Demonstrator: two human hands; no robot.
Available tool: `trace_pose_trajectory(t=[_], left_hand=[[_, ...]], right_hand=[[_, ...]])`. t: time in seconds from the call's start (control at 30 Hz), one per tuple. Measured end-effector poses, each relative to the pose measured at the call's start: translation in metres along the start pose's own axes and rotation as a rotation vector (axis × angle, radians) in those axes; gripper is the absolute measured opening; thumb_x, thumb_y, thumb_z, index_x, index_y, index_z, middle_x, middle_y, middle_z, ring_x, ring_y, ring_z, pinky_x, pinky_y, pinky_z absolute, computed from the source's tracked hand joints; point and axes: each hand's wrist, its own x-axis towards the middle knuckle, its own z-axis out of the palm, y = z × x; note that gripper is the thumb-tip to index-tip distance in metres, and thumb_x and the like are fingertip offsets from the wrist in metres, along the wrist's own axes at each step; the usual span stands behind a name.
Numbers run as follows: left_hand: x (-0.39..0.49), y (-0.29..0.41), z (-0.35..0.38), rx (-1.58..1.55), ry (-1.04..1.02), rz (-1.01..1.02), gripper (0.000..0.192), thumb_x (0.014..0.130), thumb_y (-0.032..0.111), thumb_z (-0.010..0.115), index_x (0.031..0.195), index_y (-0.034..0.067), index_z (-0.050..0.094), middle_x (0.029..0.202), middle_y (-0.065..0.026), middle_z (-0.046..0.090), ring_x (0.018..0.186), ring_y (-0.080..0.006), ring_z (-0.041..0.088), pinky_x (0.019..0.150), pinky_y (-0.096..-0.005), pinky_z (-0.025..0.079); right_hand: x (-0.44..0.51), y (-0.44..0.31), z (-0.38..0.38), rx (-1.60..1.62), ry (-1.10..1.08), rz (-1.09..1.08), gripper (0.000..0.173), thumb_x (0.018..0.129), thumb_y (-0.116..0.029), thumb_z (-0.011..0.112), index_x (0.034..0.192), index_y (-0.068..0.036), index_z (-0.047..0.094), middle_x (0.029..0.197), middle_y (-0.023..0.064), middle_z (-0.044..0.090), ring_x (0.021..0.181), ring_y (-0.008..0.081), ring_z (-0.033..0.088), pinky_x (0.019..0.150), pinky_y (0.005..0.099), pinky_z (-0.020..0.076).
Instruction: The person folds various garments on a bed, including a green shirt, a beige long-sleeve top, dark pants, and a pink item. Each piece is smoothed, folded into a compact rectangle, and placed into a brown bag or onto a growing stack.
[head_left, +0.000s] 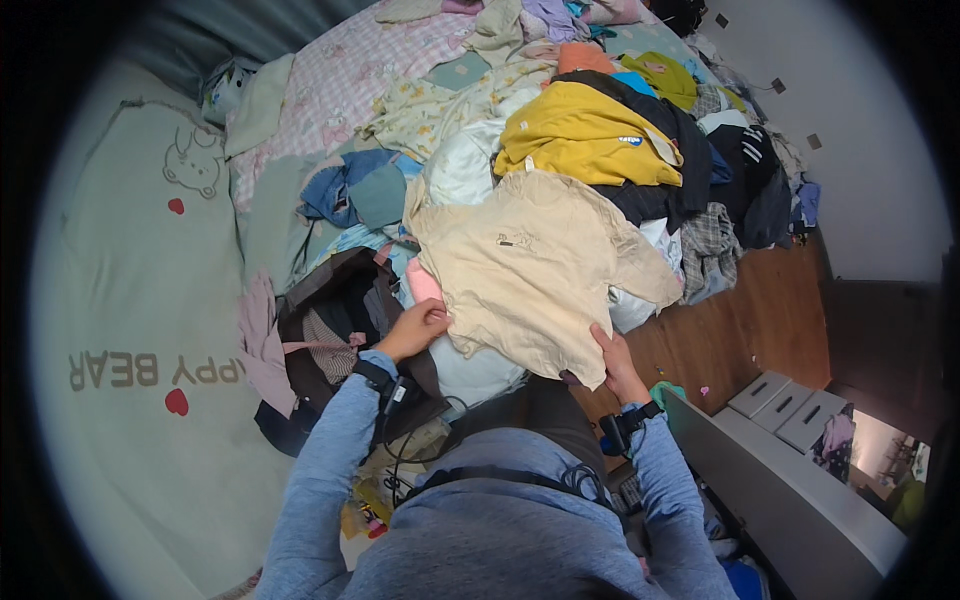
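Observation:
A beige T-shirt (525, 262) with a small print on its chest lies spread over a heap of clothes, its collar pointing away from me. My left hand (416, 328) pinches the shirt's near left edge between thumb and fingers. At the near right corner of the hem, my right hand (619, 360) grips the cloth, thumb on top and fingers hidden below. Just beyond the collar rests a yellow garment (577, 135) with a blue patch. Something pink (424, 283) shows beside the shirt's left side. White bedding or cloth (472, 371) bulges under the hem.
An open dark fabric bag (345, 300) holding clothes stands left of my left hand. Denim clothing (341, 184) lies beyond it. A pale green bear-print blanket (150, 285) covers the left side. At right are wooden flooring (757, 315) and a white cabinet (795, 465). Cables hang near my waist.

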Motion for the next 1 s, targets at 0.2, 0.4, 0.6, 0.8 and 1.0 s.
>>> trace_pose_trajectory(t=[0.2,0.4,0.6,0.8,1.0], left_hand=[[-0.005,0.01,0.035,-0.801,0.011,0.0,0.053,0.093,0.008,0.063,0.142,-0.004,0.047,0.138,-0.0161,0.06,0.12,-0.0253,0.064,0.107,-0.0356,0.048],[-0.043,0.024,0.005,-1.09,-0.043,-0.117,0.063,0.09,0.008,0.055,0.149,-0.006,0.038,0.143,-0.0213,0.055,0.125,-0.0331,0.061,0.111,-0.0439,0.047],[-0.111,0.033,-0.023,-0.763,-0.062,-0.038,0.036,0.093,0.016,0.062,0.123,-0.002,0.057,0.119,-0.0103,0.067,0.107,-0.0168,0.064,0.093,-0.0318,0.051],[-0.163,-0.005,-0.038,-0.279,0.101,-0.307,0.027,0.089,0.008,0.074,0.07,0.011,0.055,0.067,0.0097,0.05,0.059,-0.0003,0.041,0.054,-0.0201,0.032],[-0.156,-0.056,-0.029,0.018,0.187,-0.197,0.023,0.084,0.012,0.08,0.078,0.006,0.059,0.066,0.0075,0.053,0.06,-0.0013,0.045,0.054,-0.0214,0.034]], right_hand=[[-0.002,-0.002,-0.008,-0.024,0.04,-0.087,0.047,0.098,-0.02,0.069,0.136,0.004,0.055,0.126,0.0145,0.068,0.108,0.0214,0.069,0.093,0.0353,0.0552],[-0.034,-0.001,-0.004,-0.157,-0.056,0.006,0.05,0.096,-0.019,0.072,0.136,0.005,0.055,0.128,0.0162,0.067,0.111,0.0214,0.067,0.094,0.0354,0.0545],[-0.078,-0.014,-0.018,-0.129,-0.183,0.044,0.051,0.093,-0.016,0.074,0.135,0.006,0.056,0.125,0.0161,0.068,0.108,0.0224,0.069,0.096,0.0365,0.0549],[-0.088,0.016,-0.05,-0.402,-0.214,0.222,0.049,0.092,-0.018,0.076,0.132,0.006,0.061,0.124,0.0124,0.069,0.105,0.0187,0.068,0.091,0.0308,0.0528],[-0.062,0.057,-0.065,-0.606,-0.273,0.289,0.05,0.091,-0.02,0.079,0.131,0.006,0.062,0.123,0.0098,0.07,0.108,0.0154,0.065,0.096,0.0304,0.0499]])
